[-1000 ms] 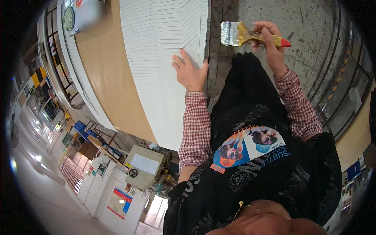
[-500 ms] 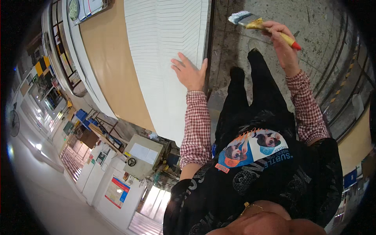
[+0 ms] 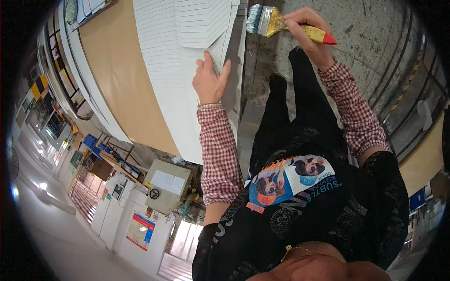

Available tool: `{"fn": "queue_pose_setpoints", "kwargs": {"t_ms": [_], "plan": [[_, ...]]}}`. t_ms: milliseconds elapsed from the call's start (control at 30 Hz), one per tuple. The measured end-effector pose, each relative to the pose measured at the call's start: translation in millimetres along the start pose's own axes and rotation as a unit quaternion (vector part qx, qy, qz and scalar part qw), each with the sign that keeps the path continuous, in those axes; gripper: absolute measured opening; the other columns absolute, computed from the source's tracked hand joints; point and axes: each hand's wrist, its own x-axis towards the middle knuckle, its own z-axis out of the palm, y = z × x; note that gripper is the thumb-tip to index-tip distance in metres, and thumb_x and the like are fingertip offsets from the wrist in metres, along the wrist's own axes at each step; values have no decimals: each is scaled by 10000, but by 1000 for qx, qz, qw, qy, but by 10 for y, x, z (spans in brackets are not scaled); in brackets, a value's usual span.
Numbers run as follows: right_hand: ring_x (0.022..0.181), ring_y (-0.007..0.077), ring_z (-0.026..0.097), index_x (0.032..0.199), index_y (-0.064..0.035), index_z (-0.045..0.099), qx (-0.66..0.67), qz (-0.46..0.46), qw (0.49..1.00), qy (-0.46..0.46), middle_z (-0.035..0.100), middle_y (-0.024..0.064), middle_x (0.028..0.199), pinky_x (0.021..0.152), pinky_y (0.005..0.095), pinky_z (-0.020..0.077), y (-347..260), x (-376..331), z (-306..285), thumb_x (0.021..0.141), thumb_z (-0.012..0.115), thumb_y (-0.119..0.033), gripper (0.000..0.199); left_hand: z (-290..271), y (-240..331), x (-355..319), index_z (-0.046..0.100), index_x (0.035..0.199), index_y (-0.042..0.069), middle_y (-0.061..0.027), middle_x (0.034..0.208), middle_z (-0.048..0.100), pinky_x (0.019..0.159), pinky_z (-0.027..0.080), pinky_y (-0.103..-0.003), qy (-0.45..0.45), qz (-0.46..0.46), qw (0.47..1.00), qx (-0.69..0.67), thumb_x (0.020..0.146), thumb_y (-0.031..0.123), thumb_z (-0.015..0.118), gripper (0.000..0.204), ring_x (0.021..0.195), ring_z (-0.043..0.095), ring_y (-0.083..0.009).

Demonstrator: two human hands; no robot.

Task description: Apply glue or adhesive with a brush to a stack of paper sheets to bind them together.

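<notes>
My left hand [image 3: 209,83] lies on a fanned stack of white paper sheets [image 3: 161,70], its fingers apart, near the sheets' right side. Their staggered edges make many thin lines across the stack, which bend into slanted steps near its far right. In my right hand [image 3: 311,37] is a flat paintbrush [image 3: 276,23] with a yellow handle and red tip, held by the handle. Its bristles point left, just over the table's right edge, and carry whitish, wet-looking stuff at their ends. A bare grey strip of the table [image 3: 233,98] shows beside my left hand.
Left of the sheets lies a tan board or paper [image 3: 112,70]. A clear bag-like package [image 3: 86,10] sits at the far left. Below the table stands a grey machine with a black handwheel [image 3: 154,193]. Stained concrete floor [image 3: 361,42] stretches to the right.
The paintbrush has moved left, from over the floor to the table's edge. My left hand has shifted left with the sheets' near right part, baring a strip of table.
</notes>
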Motion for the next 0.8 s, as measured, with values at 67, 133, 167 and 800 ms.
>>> {"fn": "queue_pose_setpoints", "kwargs": {"t_ms": [67,133,167,800], "plan": [[747,102,577,854,10,635,-8,-48,999,7,637,43,874,657,235,458,-25,67,26,871,597,-77,97,-42,15,10,466,1330,2,-373,1187,510,853,473,-388,-26,6,999,-20,811,559,577,769,984,618,-407],[746,151,593,822,2,629,-8,-60,998,24,642,74,847,659,277,471,41,109,54,849,615,-73,81,-25,37,23,472,1327,6,-376,1178,513,841,476,-389,-25,9,999,-27,812,556,578,761,976,621,-403],[744,200,609,790,-6,623,-8,-72,996,44,647,105,821,660,319,484,69,133,69,826,634,-69,73,-20,46,24,477,1325,11,-379,1169,516,829,480,-391,-25,14,999,-33,813,552,579,752,968,624,-398],[716,172,600,780,-10,630,1,-44,999,-4,636,83,789,652,317,479,123,124,11,832,634,-95,100,82,269,46,434,1318,-25,-387,1151,520,766,502,-448,-3,41,999,4,800,534,598,779,971,600,-440]]}}
